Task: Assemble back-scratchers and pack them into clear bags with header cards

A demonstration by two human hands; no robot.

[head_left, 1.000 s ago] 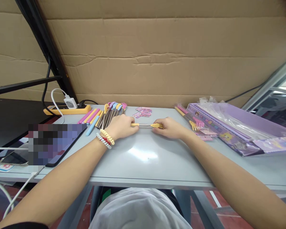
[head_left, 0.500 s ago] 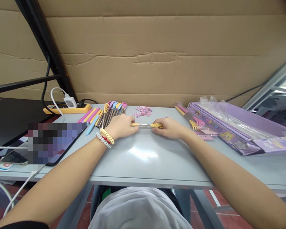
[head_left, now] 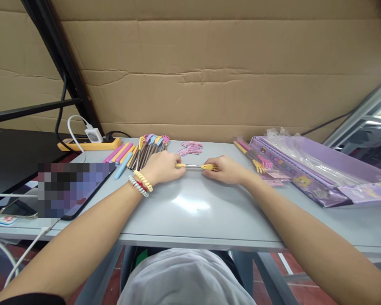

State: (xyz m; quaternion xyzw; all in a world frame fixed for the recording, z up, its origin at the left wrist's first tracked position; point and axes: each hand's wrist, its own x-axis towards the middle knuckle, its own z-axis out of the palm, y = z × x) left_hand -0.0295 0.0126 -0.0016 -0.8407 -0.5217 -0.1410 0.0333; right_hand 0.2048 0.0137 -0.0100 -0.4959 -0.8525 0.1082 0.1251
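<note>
Between my hands, a yellow hand-shaped stick with a metal rod [head_left: 193, 166] lies level just over the grey table. My left hand [head_left: 165, 166] is closed on its yellow handle end. At the other end, my right hand [head_left: 225, 169] grips it by the small yellow hand-shaped head. Behind my left hand lies a bunch of similar sticks [head_left: 150, 148] with pink, blue, purple and yellow heads. Pink, yellow and blue handle tubes [head_left: 122, 154] lie left of them. Small pink cards [head_left: 191, 147] are spread at the back of the table.
On the right sits a purple open box [head_left: 305, 169] with clear plastic bags, beside bagged sticks [head_left: 250, 156]. A tablet [head_left: 92, 186] and a phone [head_left: 19, 208] lie left, below a yellow power strip [head_left: 106, 144]. Cardboard stands behind the table [head_left: 193, 220].
</note>
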